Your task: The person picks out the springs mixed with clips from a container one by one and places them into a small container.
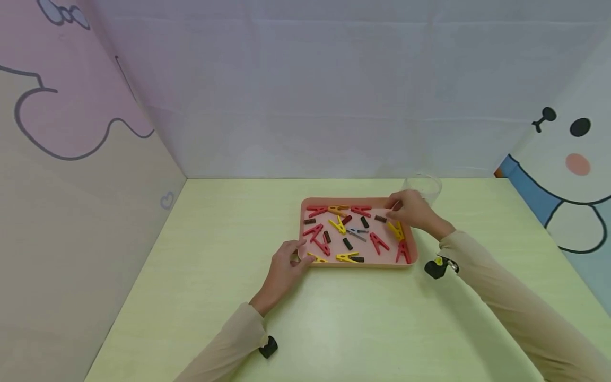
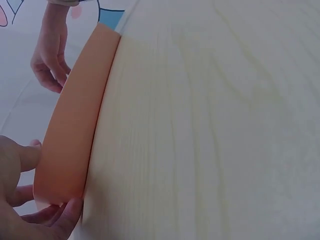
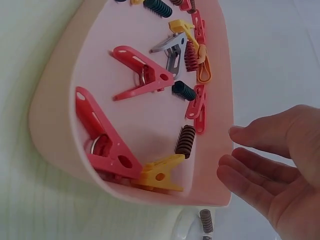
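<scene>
A pink tray [image 1: 363, 265] holds red clothespins [image 1: 378, 243], yellow clothespins [image 1: 338, 225], a grey clothespin [image 1: 357, 233] and several short coil springs. My left hand [image 1: 281, 270] grips the tray's near left corner; in the left wrist view its thumb and fingers [image 2: 70, 217] bend around the orange-pink wall [image 2: 75, 120]. Over the far right corner is my right hand [image 1: 412, 209], thumb and fingers relaxed and apart. The right wrist view shows nothing between them, with the fingertips close to the tray's rim. A brown spring [image 3: 185, 141] lies near them, beside a yellow clothespin [image 3: 161, 174].
Behind the tray's far right corner stands a clear container [image 1: 433, 187], partly hidden by my right hand. Springs [image 3: 205, 220] show in it in the right wrist view. The pale wooden table [image 1: 215, 228] meets a white backdrop behind, with cartoon-printed panels at both sides.
</scene>
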